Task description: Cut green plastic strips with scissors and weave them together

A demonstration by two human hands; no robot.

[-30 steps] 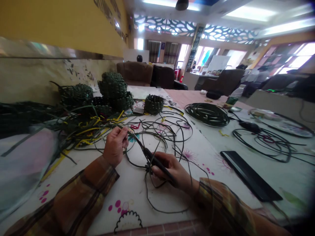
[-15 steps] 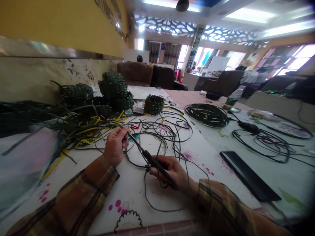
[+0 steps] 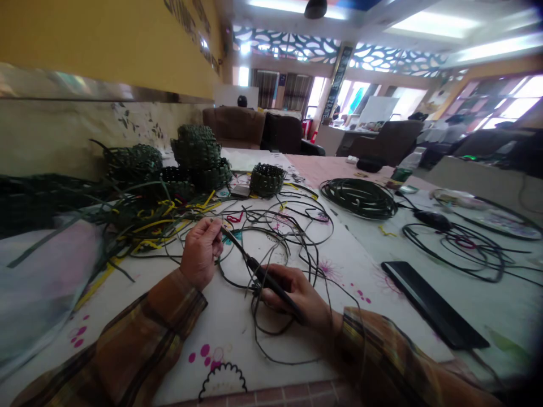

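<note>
A dark green plastic strip (image 3: 232, 234) is pinched between the thumb and fingers of my left hand (image 3: 201, 249). It slants down to the right, toward a long black-handled tool (image 3: 275, 287). My right hand (image 3: 299, 297) is wrapped round this tool, which looks like scissors or pliers; its working end meets the strip and its exact kind is unclear. Thin green strands (image 3: 288, 362) loop under and around my right hand. Beyond both hands, more loose strips (image 3: 305, 243) curl over the white flowered tablecloth (image 3: 263, 379).
Woven green baskets (image 3: 197, 147) stand at the back left, with a smaller basket (image 3: 267, 180) near the middle. Tangled green and yellow strips (image 3: 156, 226) lie left. To the right are a coil of strip (image 3: 358, 198), a black slab-like device (image 3: 435, 305) and a looped cable (image 3: 458, 249).
The tool in my right hand has turned slightly and its two parts look closer together. Thin strands near that hand have shifted. My left hand keeps its pinch in nearly the same place.
</note>
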